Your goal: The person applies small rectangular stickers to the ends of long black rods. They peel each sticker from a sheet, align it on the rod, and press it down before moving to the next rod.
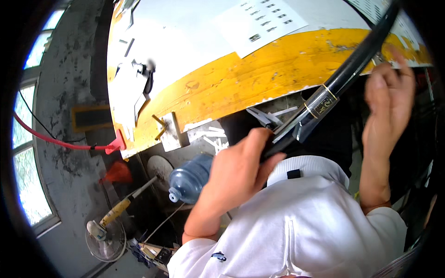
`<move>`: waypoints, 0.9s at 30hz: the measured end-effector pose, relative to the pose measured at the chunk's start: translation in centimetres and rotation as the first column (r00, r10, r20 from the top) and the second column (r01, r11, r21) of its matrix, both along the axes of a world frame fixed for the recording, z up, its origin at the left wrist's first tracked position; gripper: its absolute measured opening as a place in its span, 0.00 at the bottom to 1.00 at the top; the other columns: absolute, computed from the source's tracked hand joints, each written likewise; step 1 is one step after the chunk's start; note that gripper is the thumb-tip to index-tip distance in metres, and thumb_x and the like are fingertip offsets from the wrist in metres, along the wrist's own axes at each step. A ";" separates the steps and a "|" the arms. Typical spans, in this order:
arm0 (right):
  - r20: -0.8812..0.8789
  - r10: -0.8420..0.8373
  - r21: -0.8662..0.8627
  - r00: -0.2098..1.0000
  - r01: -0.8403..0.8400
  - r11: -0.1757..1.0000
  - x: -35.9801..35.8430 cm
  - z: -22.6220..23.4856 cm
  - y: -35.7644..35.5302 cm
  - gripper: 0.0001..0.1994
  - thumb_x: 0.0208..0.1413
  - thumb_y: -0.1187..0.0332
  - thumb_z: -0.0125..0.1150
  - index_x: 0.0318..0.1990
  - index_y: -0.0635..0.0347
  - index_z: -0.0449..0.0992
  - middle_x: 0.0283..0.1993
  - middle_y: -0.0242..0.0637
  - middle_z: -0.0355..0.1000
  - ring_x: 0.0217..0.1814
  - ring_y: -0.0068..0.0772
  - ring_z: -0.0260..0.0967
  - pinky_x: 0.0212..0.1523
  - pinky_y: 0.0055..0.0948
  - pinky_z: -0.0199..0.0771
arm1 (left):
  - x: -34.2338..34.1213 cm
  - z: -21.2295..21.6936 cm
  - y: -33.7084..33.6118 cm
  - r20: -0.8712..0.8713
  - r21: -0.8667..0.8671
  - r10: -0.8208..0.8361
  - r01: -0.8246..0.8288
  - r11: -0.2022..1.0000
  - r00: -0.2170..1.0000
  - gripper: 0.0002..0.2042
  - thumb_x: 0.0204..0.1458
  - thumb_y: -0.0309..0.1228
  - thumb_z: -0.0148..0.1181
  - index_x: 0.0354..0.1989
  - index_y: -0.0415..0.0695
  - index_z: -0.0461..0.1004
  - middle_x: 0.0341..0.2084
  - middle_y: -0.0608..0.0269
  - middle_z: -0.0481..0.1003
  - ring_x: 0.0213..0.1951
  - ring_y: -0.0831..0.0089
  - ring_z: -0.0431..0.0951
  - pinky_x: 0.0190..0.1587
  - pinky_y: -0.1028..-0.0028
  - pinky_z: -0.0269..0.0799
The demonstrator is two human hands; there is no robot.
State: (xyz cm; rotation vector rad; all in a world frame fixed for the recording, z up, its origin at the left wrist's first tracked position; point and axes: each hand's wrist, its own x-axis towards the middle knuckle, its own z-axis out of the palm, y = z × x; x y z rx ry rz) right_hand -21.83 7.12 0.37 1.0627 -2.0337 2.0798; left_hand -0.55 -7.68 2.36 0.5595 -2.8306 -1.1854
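A long, slightly curved black piece [354, 65], glossy like a scabbard, slants from my waist toward the upper right. Round its middle sits a dark patterned band with gold edges [320, 102]. My left hand [238, 167] is closed round its lower end, near a shiny metal part [296, 129]. What lies inside that grip is partly hidden. My right hand [389, 88] is raised beside the upper part, smeared by motion. A small metallic bit shows by its fingertips; whether the fingers hold it I cannot tell.
A white-topped workbench with a worn yellow edge [222, 78] spans the far side, bearing a printed sheet [264, 23], small tools [143, 74] and a clamp-like block [169, 132]. Left and below are a blue water jug [192, 178], a fan [106, 236] and a red hose [60, 141].
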 end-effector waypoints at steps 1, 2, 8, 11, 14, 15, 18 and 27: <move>0.274 -0.027 0.102 0.961 -0.001 0.995 2.0 0.6 0.2 0.25 0.62 0.65 0.54 0.64 0.63 0.59 0.30 0.25 0.62 0.24 0.09 0.53 0.22 0.10 0.48 | -0.1 -0.6 0.9 -0.033 0.139 -0.023 0.027 0.990 0.999 0.19 0.56 0.35 0.61 0.50 0.38 0.64 0.26 0.45 0.75 0.27 0.45 0.76 0.27 0.58 0.70; 0.512 0.247 -0.170 0.822 -0.185 0.968 3.5 0.0 0.3 0.25 0.58 0.70 0.62 0.61 0.61 0.62 0.32 0.25 0.65 0.26 0.10 0.56 0.25 0.13 0.57 | -0.6 -0.5 1.9 -0.027 0.220 0.002 0.004 0.976 1.000 0.19 0.56 0.34 0.61 0.50 0.37 0.63 0.24 0.44 0.74 0.26 0.45 0.76 0.27 0.60 0.70; 0.605 0.349 0.077 0.716 -0.489 0.869 2.5 0.6 0.7 0.09 0.52 0.66 0.68 0.26 0.59 0.78 0.22 0.22 0.70 0.25 0.10 0.63 0.25 0.16 0.61 | -1.1 -2.2 5.3 -0.150 0.215 0.031 0.002 0.977 0.988 0.19 0.55 0.30 0.63 0.50 0.35 0.64 0.24 0.46 0.73 0.25 0.48 0.76 0.27 0.64 0.70; 0.515 0.241 0.053 0.823 -0.311 0.949 -0.2 0.5 1.5 0.11 0.52 0.62 0.65 0.24 0.58 0.75 0.21 0.23 0.69 0.22 0.12 0.62 0.23 0.18 0.59 | -1.7 -2.3 6.6 -0.192 0.134 0.021 0.005 0.991 0.981 0.19 0.53 0.28 0.64 0.49 0.35 0.64 0.23 0.47 0.73 0.24 0.49 0.75 0.27 0.65 0.70; 0.678 0.387 -0.110 0.625 -0.434 0.894 2.8 -0.5 2.2 0.11 0.45 0.61 0.68 0.28 0.55 0.72 0.24 0.24 0.66 0.27 0.14 0.61 0.30 0.17 0.59 | -2.6 -2.2 7.6 -0.211 0.072 0.005 0.011 0.997 0.978 0.19 0.53 0.27 0.64 0.48 0.34 0.65 0.23 0.48 0.73 0.23 0.51 0.75 0.26 0.67 0.69; 0.631 0.379 0.002 0.677 -0.490 0.872 3.8 -1.0 2.6 0.12 0.43 0.61 0.70 0.28 0.55 0.72 0.26 0.24 0.66 0.28 0.14 0.61 0.30 0.18 0.59 | -2.7 -2.2 7.7 -0.236 0.067 -0.017 0.034 0.997 0.972 0.18 0.53 0.27 0.64 0.48 0.34 0.65 0.23 0.48 0.72 0.23 0.51 0.75 0.26 0.67 0.69; 0.494 0.307 0.202 0.813 -0.451 0.869 1.5 0.3 3.7 0.14 0.40 0.63 0.75 0.29 0.58 0.75 0.27 0.29 0.73 0.30 0.19 0.70 0.32 0.20 0.68 | -2.8 -2.0 8.2 -0.216 0.053 -0.013 0.025 0.998 0.976 0.18 0.53 0.27 0.64 0.47 0.35 0.65 0.23 0.49 0.72 0.23 0.52 0.74 0.25 0.67 0.68; 0.453 0.310 0.166 0.836 -0.421 0.892 2.7 -1.9 6.0 0.15 0.40 0.67 0.74 0.31 0.56 0.71 0.25 0.23 0.65 0.27 0.16 0.61 0.29 0.20 0.61 | -4.5 -2.7 9.4 -0.267 0.080 -0.096 0.122 0.989 0.959 0.16 0.53 0.27 0.64 0.46 0.35 0.66 0.21 0.52 0.69 0.22 0.60 0.69 0.25 0.71 0.65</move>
